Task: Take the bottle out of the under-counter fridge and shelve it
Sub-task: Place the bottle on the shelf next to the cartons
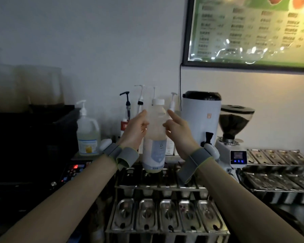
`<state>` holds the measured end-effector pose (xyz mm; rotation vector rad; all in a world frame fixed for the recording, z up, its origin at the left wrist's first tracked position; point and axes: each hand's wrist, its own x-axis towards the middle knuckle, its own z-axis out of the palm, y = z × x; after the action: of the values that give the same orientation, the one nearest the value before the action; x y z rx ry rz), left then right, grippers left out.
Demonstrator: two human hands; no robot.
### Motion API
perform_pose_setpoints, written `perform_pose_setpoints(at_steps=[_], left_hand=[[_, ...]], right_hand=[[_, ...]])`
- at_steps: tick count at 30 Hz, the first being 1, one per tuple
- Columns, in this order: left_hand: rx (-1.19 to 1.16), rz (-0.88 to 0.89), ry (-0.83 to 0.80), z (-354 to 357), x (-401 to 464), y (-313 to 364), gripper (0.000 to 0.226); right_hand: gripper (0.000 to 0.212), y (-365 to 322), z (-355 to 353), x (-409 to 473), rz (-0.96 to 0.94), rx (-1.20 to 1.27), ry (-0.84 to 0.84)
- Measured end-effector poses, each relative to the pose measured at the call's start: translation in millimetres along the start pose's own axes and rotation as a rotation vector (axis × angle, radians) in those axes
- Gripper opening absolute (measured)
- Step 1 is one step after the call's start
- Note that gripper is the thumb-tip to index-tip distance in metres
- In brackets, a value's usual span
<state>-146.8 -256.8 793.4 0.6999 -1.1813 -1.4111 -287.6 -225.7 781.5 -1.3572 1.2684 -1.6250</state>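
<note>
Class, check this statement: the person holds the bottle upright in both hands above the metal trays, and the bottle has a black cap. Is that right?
Not quite. The head view shows the cap is white, not black. The rest stands: the left hand and the right hand both hold the bottle upright above the metal trays.
</note>
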Motion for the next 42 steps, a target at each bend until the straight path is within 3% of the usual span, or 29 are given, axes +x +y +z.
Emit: perform_pose_setpoints(at_steps=[4,10,13,32,42], left_hand=[[0.028,-0.024,0.031,5,40,22,0.018],[0.006,-0.039,0.047,7,84,31,0.023],[0.011,-0.045,0.069,10,105,29,0.036],[-0.012,0.046,0.087,61,296,32,0.037],[-0.023,0.01,0.069,53,353,6,0.035]], right_hand=[[0.061,-19,4,43,0.038,0.004,0.008],[0.059,-18,8,95,0.055,0.064,0.005],[0.059,-13,8,118,0.066,0.072,0.001],[0.062,-12,-33,315,0.01,0.023,-0.048],[0.063,14,-33,356,0.064,0.021,-0.02]])
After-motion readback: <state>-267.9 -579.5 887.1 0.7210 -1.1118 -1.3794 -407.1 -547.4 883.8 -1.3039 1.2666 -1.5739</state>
